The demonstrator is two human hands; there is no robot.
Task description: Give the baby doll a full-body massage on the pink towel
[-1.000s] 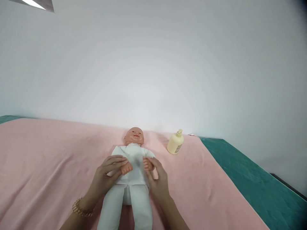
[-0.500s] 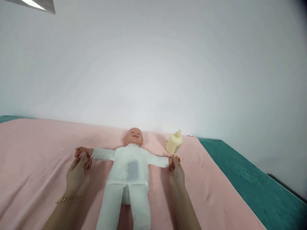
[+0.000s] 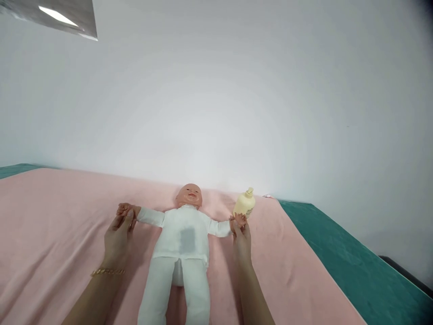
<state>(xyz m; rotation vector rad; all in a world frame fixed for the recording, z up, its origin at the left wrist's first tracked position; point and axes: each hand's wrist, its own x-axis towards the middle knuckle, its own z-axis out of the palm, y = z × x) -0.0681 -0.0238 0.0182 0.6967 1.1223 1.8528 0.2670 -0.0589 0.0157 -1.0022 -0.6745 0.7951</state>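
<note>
A baby doll (image 3: pixel 181 230) lies on its back on a pink blanket (image 3: pixel 67 216), its head toward the wall and its arms spread wide. White cloth covers its body, arms and legs, and a grey rectangular patch marks the belly. My left hand (image 3: pixel 118 237) pinches the doll's hand on the left side between thumb and fingers; a gold bracelet circles that wrist. On the other side, my right hand (image 3: pixel 242 243) grips the doll's other hand at the wrist. Just behind that doll hand stands a pale yellow pump bottle (image 3: pixel 244 203), its lower part partly covered.
Green surface (image 3: pixel 352 257) shows beyond the blanket on the right and at the far left corner. A plain pale wall (image 3: pixel 216 90) rises behind. A shiny grey panel (image 3: pixel 67 18) hangs at the top left, and a dark edge (image 3: pixel 406 273) lies at the far right.
Both my hands have drawn slightly inward with the doll's hands, which now sit a little higher. The doll's right-side hand now overlaps the bottle's base. The view has shifted slightly.
</note>
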